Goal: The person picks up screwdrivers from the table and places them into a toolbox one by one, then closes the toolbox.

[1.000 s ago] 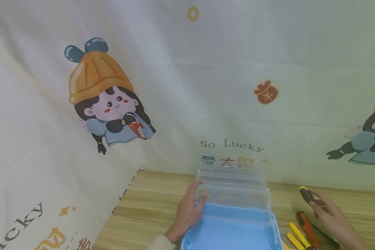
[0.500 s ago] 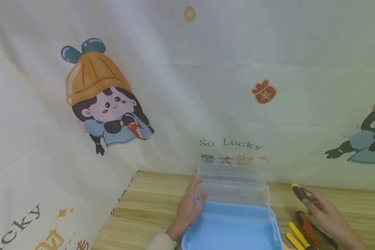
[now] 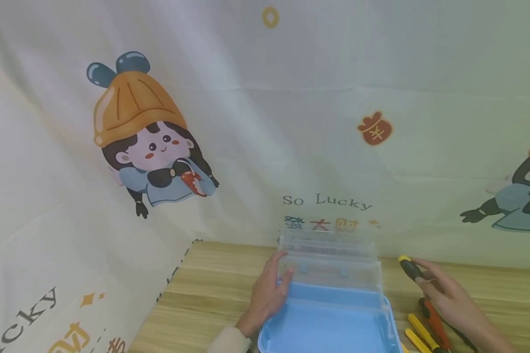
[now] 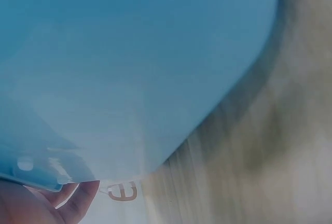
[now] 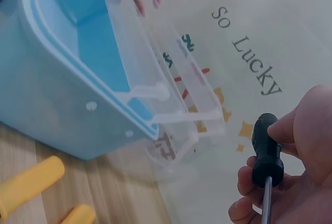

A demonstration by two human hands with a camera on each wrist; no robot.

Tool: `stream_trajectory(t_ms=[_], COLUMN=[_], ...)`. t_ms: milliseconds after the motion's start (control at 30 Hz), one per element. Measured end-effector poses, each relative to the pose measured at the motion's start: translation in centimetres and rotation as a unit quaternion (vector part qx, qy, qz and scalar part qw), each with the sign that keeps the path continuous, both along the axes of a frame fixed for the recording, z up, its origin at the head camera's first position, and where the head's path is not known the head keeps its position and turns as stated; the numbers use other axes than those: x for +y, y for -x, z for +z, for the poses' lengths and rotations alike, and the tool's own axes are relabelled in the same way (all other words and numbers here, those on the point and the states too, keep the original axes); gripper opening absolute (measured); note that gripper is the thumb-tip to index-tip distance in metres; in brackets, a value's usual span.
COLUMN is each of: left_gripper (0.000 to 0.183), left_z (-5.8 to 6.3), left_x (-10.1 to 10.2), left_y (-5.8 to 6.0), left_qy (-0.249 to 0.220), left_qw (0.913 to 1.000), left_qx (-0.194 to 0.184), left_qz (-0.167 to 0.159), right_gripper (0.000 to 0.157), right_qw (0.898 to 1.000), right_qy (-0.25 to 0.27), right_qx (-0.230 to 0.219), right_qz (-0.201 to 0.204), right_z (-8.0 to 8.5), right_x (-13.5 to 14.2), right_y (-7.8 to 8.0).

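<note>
A blue toolbox (image 3: pixel 327 323) stands open at the front of the table, its clear lid and trays (image 3: pixel 331 274) raised toward the wall. My left hand (image 3: pixel 267 291) grips the toolbox at its back left corner, thumb on the inner side by the clear trays; its fingers also show behind the blue wall (image 4: pixel 114 79) in the left wrist view. My right hand (image 3: pixel 450 296) holds a screwdriver (image 5: pixel 267 149) by its black handle, which has a yellow end in the head view. The metal shaft points back toward the wrist. This hand hovers right of the toolbox, apart from it.
Right of the toolbox, yellow-handled pliers (image 3: pixel 424 333) lie on the wooden table (image 3: pixel 221 274). Beside them is a tool with an orange and black handle (image 3: pixel 434 318), partly under my right forearm. A printed cloth (image 3: pixel 247 147) hangs behind the table.
My right hand has moved left with the screwdriver, closer to the toolbox and slightly higher. My left hand keeps its grip on the corner, and the toolbox stays put.
</note>
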State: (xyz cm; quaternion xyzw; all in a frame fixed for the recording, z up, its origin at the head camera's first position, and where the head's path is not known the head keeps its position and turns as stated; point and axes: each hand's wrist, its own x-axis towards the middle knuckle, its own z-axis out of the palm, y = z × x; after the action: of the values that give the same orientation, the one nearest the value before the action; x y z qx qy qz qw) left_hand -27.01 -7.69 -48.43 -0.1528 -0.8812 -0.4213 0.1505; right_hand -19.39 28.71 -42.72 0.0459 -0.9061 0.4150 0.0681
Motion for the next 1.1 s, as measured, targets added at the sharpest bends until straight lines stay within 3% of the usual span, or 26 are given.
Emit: stream_trajectory(t_ms=[133,500,867,1100], left_gripper=[0.045,0.049,0.049,0.048], left_z=[0.0,-0.1,-0.3,-0.3], left_x=[0.0,-0.1,-0.1,-0.1], left_y=[0.0,-0.1,-0.1,-0.1], left_qy=[0.000,0.002,-0.004,-0.004], left_qw=[1.0000,0.9999,0.9998,0.9999], left_qx=[0.001,-0.006,-0.006,-0.001], left_qz=[-0.001,-0.010,-0.016,-0.011], right_gripper=[0.047,0.047,0.045,0.046], right_qw=[1.000,0.999,0.996,0.994], right_qy=[0.003,0.007,0.018,0.026], right_qx=[0.010,-0.019,0.013,0.009], right_qz=[0.010,0.036,0.090,0.105], right_z=[0.1,1.0,1.3,1.7], right_x=[-0.5,-1.7,-3.2,-4.0], right_y=[0.1,0.5,0.7,0.8])
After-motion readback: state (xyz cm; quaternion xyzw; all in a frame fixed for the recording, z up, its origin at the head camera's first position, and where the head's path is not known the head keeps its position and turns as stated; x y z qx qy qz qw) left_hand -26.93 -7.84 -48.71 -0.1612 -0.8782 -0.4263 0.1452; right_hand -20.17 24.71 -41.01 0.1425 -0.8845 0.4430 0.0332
